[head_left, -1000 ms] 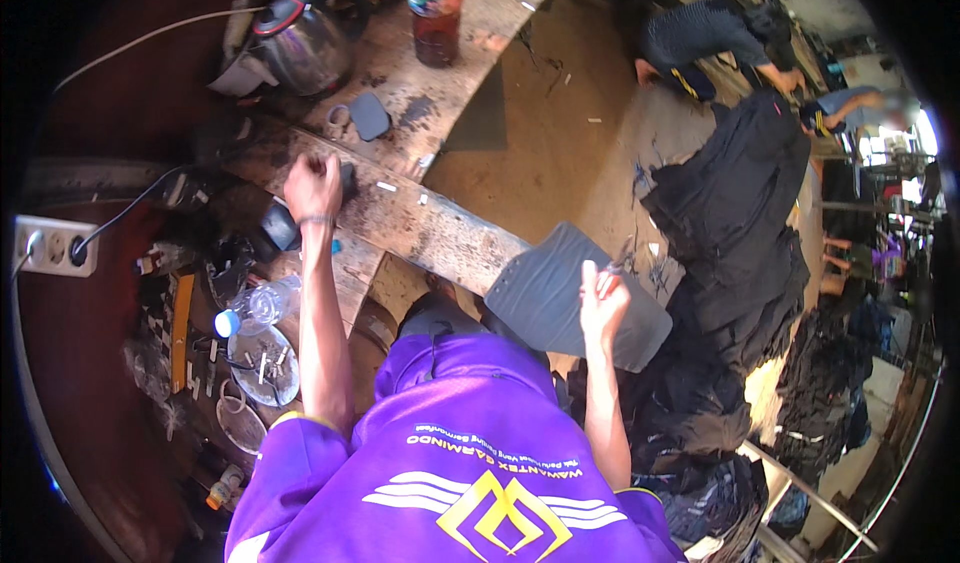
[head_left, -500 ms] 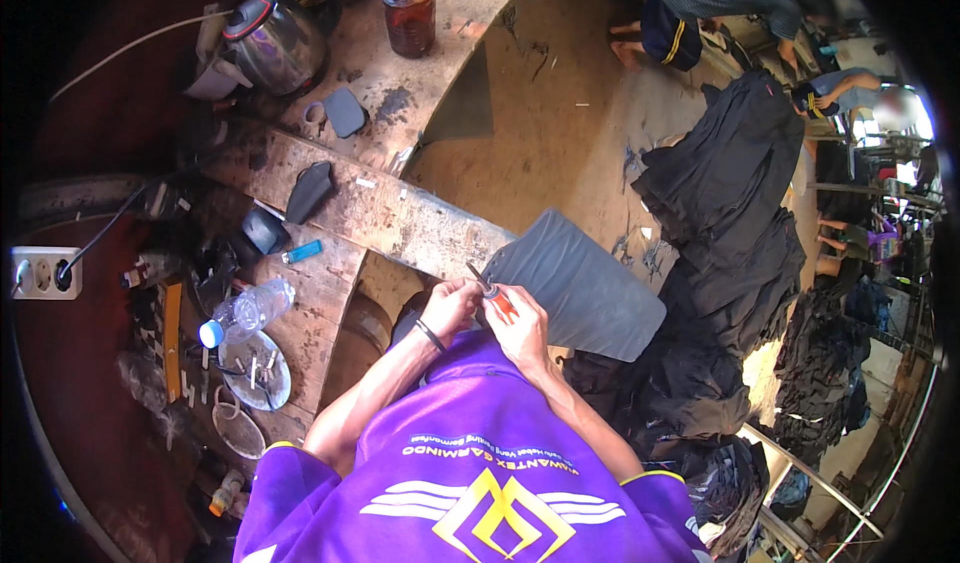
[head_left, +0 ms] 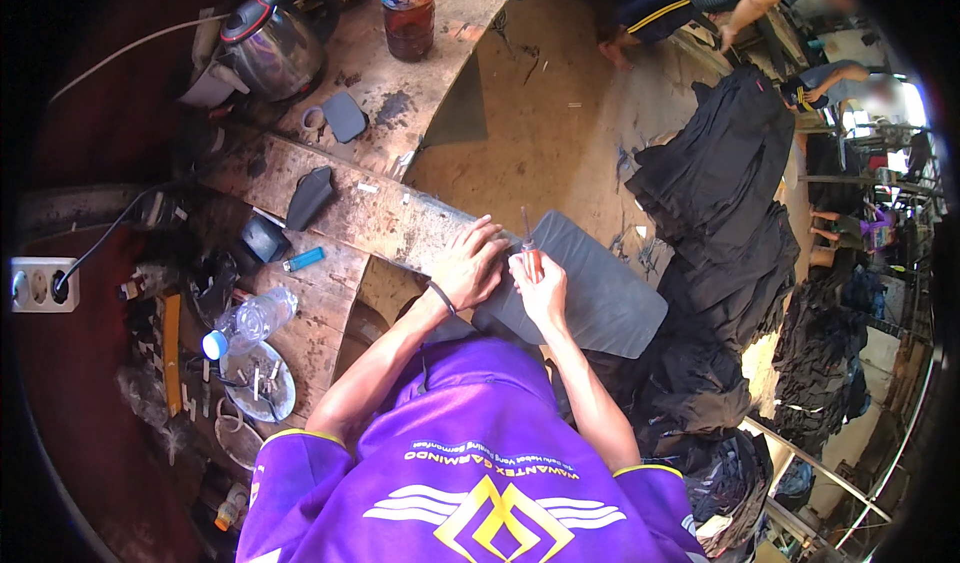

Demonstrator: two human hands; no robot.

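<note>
My right hand [head_left: 546, 291] is closed around the orange handle of a screwdriver-like tool [head_left: 532, 261], its thin shaft pointing up and away from me. Just left of it, my left hand [head_left: 468, 271] lies with fingers stretched out over the end of the wooden plank [head_left: 385, 213], where the grey board begins. That flat, dark grey board [head_left: 600, 298] with rounded corners extends to the right beneath and beyond my right hand. Whatever lies under my left palm is hidden.
A clear bottle [head_left: 262, 313], a blue lighter [head_left: 304, 259] and a plate with cigarette butts [head_left: 285, 373] are on the left. Farther off stand a steel kettle [head_left: 275, 58] and a bottle of red liquid [head_left: 408, 23]. Black cloth [head_left: 710, 163] is heaped at right; people work beyond.
My hands have moved apart and forward from close to my body. The left fingers have opened onto the plank; the right hand has carried the tool right, over the board.
</note>
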